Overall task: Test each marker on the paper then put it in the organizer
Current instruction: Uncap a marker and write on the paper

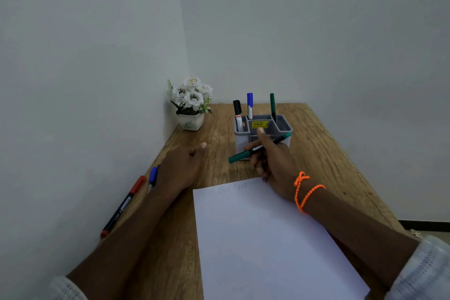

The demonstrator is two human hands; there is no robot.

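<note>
Head view: the right hand point(272, 158) grips a capped green marker point(258, 148) crosswise, just in front of the grey organizer point(263, 129) at twelve o'clock. The left hand point(185, 165) rests loosely curled, holding nothing, at ten o'clock. Paper point(263, 238) overhangs the table's near edge; red marker point(124, 206) lies along the left edge.

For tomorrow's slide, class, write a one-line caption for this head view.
Right hand holds a capped green marker before the grey organizer, three markers already standing inside.
</note>
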